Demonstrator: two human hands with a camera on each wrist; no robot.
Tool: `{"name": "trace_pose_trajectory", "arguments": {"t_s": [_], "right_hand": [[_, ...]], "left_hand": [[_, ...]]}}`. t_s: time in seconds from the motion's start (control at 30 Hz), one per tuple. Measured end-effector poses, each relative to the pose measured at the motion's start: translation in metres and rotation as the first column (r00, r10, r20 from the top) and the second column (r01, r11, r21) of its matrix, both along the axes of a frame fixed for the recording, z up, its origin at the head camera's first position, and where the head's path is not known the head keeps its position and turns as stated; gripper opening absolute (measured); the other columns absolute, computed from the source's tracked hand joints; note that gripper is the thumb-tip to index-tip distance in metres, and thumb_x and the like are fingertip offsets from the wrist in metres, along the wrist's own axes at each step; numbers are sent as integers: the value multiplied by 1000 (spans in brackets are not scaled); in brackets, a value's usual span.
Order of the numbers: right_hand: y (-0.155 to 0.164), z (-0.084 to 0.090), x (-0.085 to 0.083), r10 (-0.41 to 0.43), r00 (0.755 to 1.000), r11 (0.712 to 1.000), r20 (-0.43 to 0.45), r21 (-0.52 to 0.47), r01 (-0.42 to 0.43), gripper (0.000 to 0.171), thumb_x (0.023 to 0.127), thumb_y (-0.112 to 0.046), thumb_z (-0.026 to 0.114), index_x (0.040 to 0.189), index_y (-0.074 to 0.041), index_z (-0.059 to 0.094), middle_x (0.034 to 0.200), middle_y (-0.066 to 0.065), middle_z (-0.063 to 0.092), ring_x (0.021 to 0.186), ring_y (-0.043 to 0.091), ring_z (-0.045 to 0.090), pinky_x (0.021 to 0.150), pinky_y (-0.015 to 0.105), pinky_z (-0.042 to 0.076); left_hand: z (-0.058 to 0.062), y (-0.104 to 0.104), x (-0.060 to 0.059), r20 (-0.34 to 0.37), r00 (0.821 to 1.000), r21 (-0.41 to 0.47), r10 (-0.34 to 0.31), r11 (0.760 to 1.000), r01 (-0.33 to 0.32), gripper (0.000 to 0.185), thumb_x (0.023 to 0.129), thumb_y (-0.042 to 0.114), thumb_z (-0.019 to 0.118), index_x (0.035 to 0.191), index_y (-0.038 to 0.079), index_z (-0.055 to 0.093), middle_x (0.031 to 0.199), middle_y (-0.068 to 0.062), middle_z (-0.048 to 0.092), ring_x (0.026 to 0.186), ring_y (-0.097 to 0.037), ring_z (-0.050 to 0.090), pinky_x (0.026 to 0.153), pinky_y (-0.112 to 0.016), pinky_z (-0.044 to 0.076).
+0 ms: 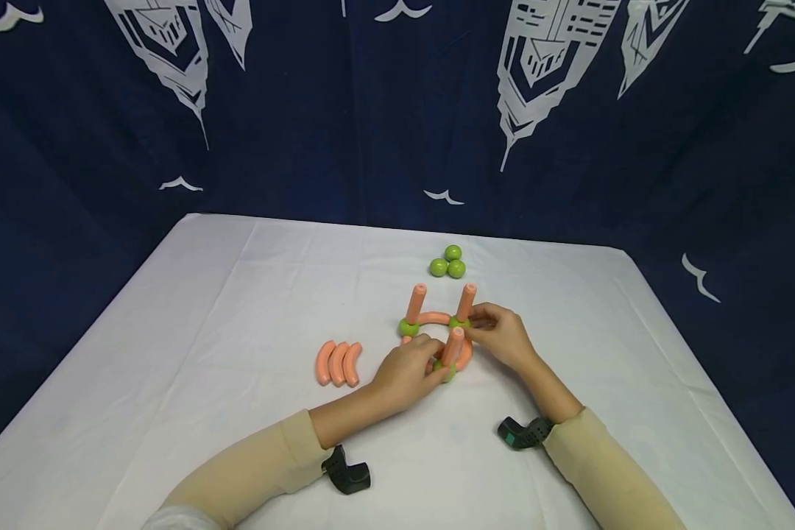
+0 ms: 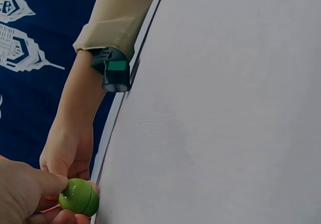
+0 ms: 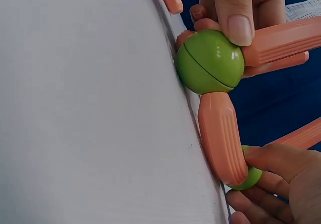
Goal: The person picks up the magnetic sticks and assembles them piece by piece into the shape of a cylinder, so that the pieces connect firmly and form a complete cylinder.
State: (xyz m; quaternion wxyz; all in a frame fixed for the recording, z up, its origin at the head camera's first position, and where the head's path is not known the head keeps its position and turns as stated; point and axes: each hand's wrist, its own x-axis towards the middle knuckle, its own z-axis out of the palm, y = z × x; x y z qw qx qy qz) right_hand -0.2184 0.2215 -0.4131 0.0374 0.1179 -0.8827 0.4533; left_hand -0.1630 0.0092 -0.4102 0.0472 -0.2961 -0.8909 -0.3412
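A small frame of orange curved pieces [image 1: 433, 319] joined by green balls stands on the white table [image 1: 238, 294], with three orange rods [image 1: 417, 302] upright on it. My left hand [image 1: 430, 366] pinches the front green ball [image 1: 447, 370] [image 2: 79, 197], under the nearest rod [image 1: 453, 346]. My right hand [image 1: 482, 321] pinches the right-hand green ball [image 1: 460, 322] [image 3: 208, 61], thumb [image 3: 233, 13] on top. In the right wrist view a curved orange piece [image 3: 220, 136] links that ball to the front ball [image 3: 249, 177].
Three loose green balls [image 1: 447, 263] lie behind the frame. Three spare curved orange pieces [image 1: 338, 363] lie side by side to its left. A dark blue patterned curtain [image 1: 344, 110] hangs behind the table. Black wrist cameras [image 1: 347, 471] [image 1: 520, 432] sit on both forearms.
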Motion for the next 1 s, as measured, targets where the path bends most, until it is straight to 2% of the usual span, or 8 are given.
{"name": "trace_pose_trajectory", "arguments": {"t_s": [0.17,0.33,0.5,0.63,0.7,0.8,1.0], "right_hand": [[-1,0,-8,15,1000,1000,4,-19,-15,29,86,-11,74,109,5,67,106,18,68,95,30,67,78,29,53],[-3,-2,-15,41,999,998,15,-46,-41,29,87,-8,73,110,8,66,106,21,68,96,33,67,79,27,53],[6,0,-24,150,986,984,72,-104,-142,33,88,-7,71,115,10,62,110,22,66,100,31,66,80,24,52],[18,3,-37,216,964,963,158,-198,-183,37,90,-6,67,122,10,58,117,25,63,101,19,65,82,24,51],[23,4,-46,189,965,964,180,-221,-148,37,91,-7,66,123,10,58,119,26,62,97,11,66,83,22,50],[27,5,-59,106,978,974,182,-215,-66,35,92,-7,64,122,10,58,118,27,63,90,4,65,80,21,50],[27,8,-81,-18,978,980,206,-192,58,37,94,-13,62,125,8,58,111,16,66,85,2,62,77,21,50]], "left_hand": [[0,3,-5,-3,1000,-5,9,1000,-9,19,90,26,72,98,9,66,78,2,52,62,-5,46,55,-19,38],[-2,5,-9,-35,999,7,15,1000,-15,21,88,25,74,98,8,68,80,1,56,64,-6,47,56,-18,38],[-5,6,-12,-70,997,21,16,1000,-14,20,86,25,75,96,8,70,79,0,57,67,-8,46,59,-19,38],[-7,6,-13,-75,997,27,13,1000,-11,19,86,25,76,95,10,70,80,1,57,70,-8,47,61,-20,38],[-9,5,-13,-74,997,33,10,999,-7,19,86,25,76,95,10,69,81,1,57,70,-8,48,62,-20,39],[-10,4,-14,-77,997,43,1,999,3,19,86,24,76,96,10,69,83,2,58,71,-8,50,63,-20,41],[-12,4,-15,-90,996,60,-8,998,13,18,87,25,75,96,11,68,85,2,59,72,-8,53,65,-20,42]]}}
